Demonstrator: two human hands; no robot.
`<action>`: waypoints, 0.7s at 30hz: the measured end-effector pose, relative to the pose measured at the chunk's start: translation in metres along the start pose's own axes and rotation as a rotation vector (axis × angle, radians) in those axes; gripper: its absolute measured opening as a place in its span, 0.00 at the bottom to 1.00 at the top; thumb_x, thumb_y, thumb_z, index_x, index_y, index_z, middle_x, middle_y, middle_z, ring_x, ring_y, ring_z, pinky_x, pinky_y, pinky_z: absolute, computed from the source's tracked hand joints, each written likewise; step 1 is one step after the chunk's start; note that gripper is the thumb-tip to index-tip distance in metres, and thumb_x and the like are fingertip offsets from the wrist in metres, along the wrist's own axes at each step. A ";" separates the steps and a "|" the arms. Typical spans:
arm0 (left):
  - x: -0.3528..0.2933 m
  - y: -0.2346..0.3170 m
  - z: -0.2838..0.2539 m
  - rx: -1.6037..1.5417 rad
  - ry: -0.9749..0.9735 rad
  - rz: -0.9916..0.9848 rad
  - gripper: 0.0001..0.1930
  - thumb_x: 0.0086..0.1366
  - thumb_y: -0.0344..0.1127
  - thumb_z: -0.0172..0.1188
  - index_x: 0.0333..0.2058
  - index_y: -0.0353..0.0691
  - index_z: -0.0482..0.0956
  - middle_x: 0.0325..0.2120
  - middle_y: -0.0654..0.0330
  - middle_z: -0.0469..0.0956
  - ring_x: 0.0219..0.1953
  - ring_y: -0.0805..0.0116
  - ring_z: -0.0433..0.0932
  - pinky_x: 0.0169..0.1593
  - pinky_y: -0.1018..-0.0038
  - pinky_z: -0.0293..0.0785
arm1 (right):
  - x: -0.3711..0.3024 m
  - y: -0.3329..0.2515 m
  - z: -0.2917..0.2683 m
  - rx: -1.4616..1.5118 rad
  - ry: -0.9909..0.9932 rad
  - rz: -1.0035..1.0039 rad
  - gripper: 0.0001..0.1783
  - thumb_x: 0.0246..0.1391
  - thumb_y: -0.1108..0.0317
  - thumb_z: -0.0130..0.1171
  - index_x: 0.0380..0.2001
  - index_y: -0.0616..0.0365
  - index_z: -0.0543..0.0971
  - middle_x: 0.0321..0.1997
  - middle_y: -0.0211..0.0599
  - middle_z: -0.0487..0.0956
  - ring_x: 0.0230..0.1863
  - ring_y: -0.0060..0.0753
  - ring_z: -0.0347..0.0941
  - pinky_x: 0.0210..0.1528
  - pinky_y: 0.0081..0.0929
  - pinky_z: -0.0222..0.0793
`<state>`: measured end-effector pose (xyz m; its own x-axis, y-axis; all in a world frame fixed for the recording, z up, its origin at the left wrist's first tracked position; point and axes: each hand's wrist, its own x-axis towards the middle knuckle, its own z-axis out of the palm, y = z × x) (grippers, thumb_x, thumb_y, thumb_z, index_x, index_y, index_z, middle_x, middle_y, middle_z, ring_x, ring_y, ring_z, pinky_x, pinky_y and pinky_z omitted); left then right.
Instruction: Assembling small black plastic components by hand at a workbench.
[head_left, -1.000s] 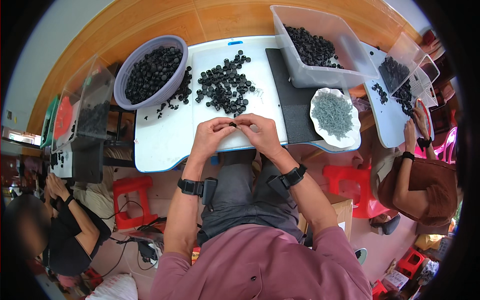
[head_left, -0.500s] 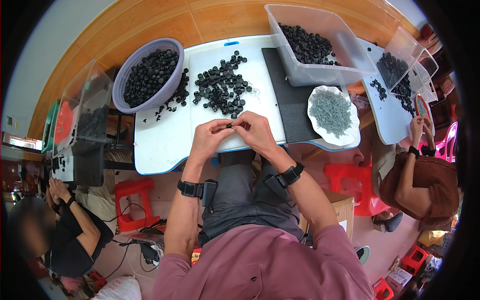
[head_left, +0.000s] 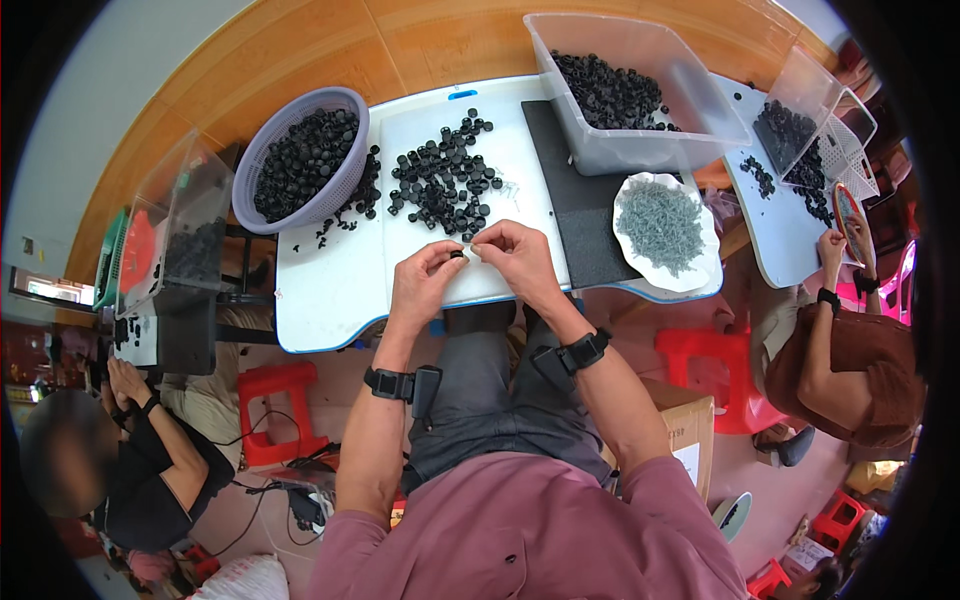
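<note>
Head cam view: got my left hand pinching a small black part just on my side of the pile of black caps, over the white table. My right hand is right next to it, also just my side of the pile, thumb and finger pinched close; honestly can't tell if anything's between them. Left of the pile there's a lavender basket full of black pieces. Right of the pile: black mat, clear tub beyond, and a white scalloped dish of thin grey bits.
</note>
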<state>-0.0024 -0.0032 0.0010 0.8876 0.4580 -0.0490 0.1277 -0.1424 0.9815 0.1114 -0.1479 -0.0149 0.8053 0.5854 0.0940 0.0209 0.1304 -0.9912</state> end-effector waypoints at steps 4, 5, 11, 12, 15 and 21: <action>0.004 -0.001 0.000 0.007 -0.003 0.005 0.11 0.65 0.28 0.67 0.46 0.32 0.84 0.36 0.59 0.87 0.38 0.78 0.83 0.43 0.80 0.78 | 0.003 -0.001 -0.002 -0.064 0.004 -0.028 0.04 0.54 0.75 0.67 0.33 0.64 0.86 0.29 0.32 0.84 0.31 0.17 0.77 0.35 0.19 0.73; 0.004 -0.001 -0.001 0.009 0.000 0.010 0.11 0.65 0.28 0.67 0.46 0.32 0.84 0.36 0.59 0.87 0.38 0.78 0.83 0.43 0.80 0.78 | 0.002 -0.001 -0.001 -0.062 0.002 -0.034 0.04 0.54 0.75 0.67 0.33 0.64 0.86 0.29 0.32 0.84 0.31 0.17 0.77 0.35 0.19 0.73; 0.003 -0.007 -0.004 -0.050 0.000 0.022 0.11 0.65 0.28 0.67 0.45 0.31 0.85 0.35 0.62 0.86 0.37 0.80 0.81 0.42 0.81 0.77 | -0.001 -0.007 0.002 -0.132 0.016 -0.081 0.04 0.55 0.74 0.67 0.34 0.64 0.85 0.30 0.35 0.84 0.31 0.20 0.78 0.36 0.22 0.75; 0.003 -0.008 0.002 -0.053 -0.010 0.022 0.11 0.65 0.28 0.67 0.45 0.31 0.85 0.35 0.62 0.86 0.37 0.80 0.81 0.42 0.81 0.77 | -0.003 0.000 -0.003 -0.142 0.030 -0.095 0.05 0.55 0.74 0.67 0.34 0.64 0.85 0.30 0.35 0.84 0.32 0.21 0.79 0.36 0.22 0.75; -0.002 -0.009 0.002 -0.084 -0.004 0.044 0.11 0.65 0.28 0.67 0.46 0.31 0.84 0.37 0.61 0.86 0.37 0.79 0.81 0.43 0.80 0.77 | -0.007 0.001 0.000 -0.156 0.034 -0.109 0.05 0.54 0.75 0.68 0.34 0.64 0.85 0.31 0.35 0.85 0.32 0.20 0.79 0.36 0.21 0.75; -0.004 -0.006 -0.005 -0.108 -0.009 0.059 0.11 0.65 0.27 0.67 0.45 0.30 0.84 0.38 0.59 0.86 0.40 0.77 0.82 0.46 0.81 0.78 | -0.005 0.004 0.005 -0.083 0.026 -0.089 0.04 0.54 0.78 0.68 0.34 0.65 0.85 0.28 0.32 0.84 0.29 0.16 0.76 0.33 0.18 0.71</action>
<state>-0.0090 0.0001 -0.0036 0.8962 0.4436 0.0087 0.0265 -0.0731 0.9970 0.1047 -0.1467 -0.0191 0.8134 0.5530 0.1806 0.1410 0.1138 -0.9835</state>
